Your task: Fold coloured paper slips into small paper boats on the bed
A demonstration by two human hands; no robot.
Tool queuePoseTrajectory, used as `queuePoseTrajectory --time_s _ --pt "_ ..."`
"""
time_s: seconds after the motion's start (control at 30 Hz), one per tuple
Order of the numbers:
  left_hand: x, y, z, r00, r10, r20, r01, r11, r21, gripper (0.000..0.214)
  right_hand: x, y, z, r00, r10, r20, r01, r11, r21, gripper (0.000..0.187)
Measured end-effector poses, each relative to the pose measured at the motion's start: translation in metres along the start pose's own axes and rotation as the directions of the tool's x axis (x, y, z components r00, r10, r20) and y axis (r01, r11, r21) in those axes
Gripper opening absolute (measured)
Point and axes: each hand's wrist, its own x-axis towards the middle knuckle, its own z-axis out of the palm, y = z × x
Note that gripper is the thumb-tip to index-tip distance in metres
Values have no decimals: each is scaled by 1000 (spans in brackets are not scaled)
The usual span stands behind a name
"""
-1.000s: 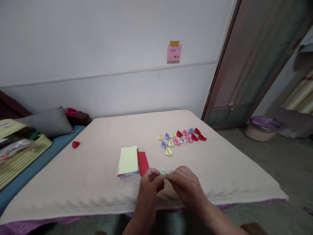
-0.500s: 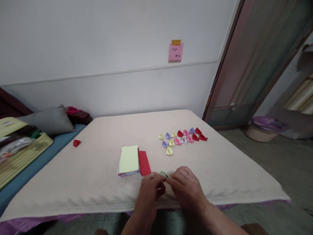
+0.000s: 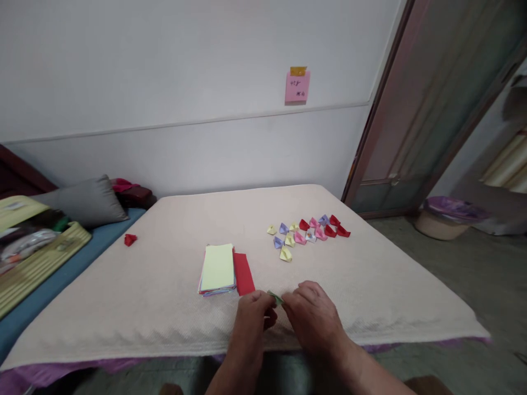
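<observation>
A small piece of folded green paper [image 3: 275,297] is held between my two hands, above the near part of the cloth-covered table. My left hand [image 3: 254,318] pinches its left side between thumb and fingers. From the other side, my right hand [image 3: 310,315] grips it with its fingertips, the rest of the fingers curled over. Most of the paper is hidden by the fingers. Just beyond my left hand lie a red sheet of paper [image 3: 244,273] and a stack of coloured paper [image 3: 218,267] with a pale yellow sheet on top.
Several folded paper pieces [image 3: 300,238] in red, pink, purple and yellow lie right of centre on the white cloth [image 3: 173,296]. A crumpled-looking red paper piece [image 3: 130,240] sits far left. A grey pillow [image 3: 88,203] is beyond, and a lined bin [image 3: 444,219] stands right.
The green paper has tilted between my fingers and less of it shows. My right hand has shifted slightly; the paper pieces on the cloth stay as they were.
</observation>
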Motion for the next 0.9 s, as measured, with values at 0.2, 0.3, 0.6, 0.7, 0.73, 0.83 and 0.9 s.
queuePoseTrajectory --time_s 0.2,0.3,0.6,0.7,0.73,0.83,0.9 --pt "-4 0 4 995 -58 85 66 993 -97 17 -1 -2 -2 988 -153 -20 153 988 -9 23" --pt "-3 -2 4 998 -28 57 35 992 -120 19 -2 -2 1 989 -148 -6 148 989 12 23" --pt "6 -1 -4 987 155 -52 -161 977 -140 7 5 1 -8 879 469 83 -464 803 373 7" --pt "11 -6 -4 987 153 53 -145 982 -120 21 11 2 -14 735 635 239 -655 574 491 9" --pt "11 -8 -3 983 146 107 -133 983 -125 23 13 2 -16 695 660 284 -690 502 521 9" --pt "10 -10 0 969 162 186 -138 981 -134 19 17 0 -16 614 693 379 -736 328 593 12" --pt "8 -10 1 970 184 158 -165 978 -125 15 19 -2 -16 578 699 420 -745 242 622 14"
